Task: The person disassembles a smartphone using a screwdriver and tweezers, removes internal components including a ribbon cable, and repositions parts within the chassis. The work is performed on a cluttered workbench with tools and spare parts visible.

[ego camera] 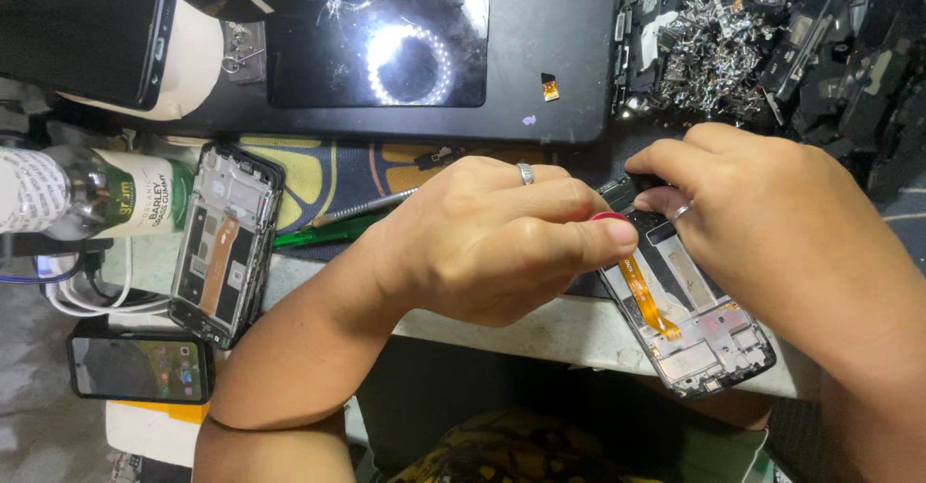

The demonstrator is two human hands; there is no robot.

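Clutter covers the pale tabletop [540, 334], whose front edge runs under both forearms. Near that edge lies an opened dark phone frame with an orange ribbon cable [690, 324], tilted across the corner. The left hand [482, 247] curls its fingers narrowly around a small red-tipped tool [610, 218] pressed at the frame's upper end. The right hand [772, 213] pinches that upper end, fingers closed on the frame.

A second stripped phone frame with a copper-coloured cable [227, 242] lies further left on a patterned yellow and dark mat [318, 179]. Below it rests a black smartphone with a lit screen [140, 367], beside coiled white cables [87, 295]. A green-handled tool [323, 230] lies on the mat. Behind, a glossy black slab [378, 51] mirrors a ring of lights, and a heap of silvery metal scraps and dark phone parts [733, 44] fills the far right corner. A labelled bottle [92, 194] lies at left.
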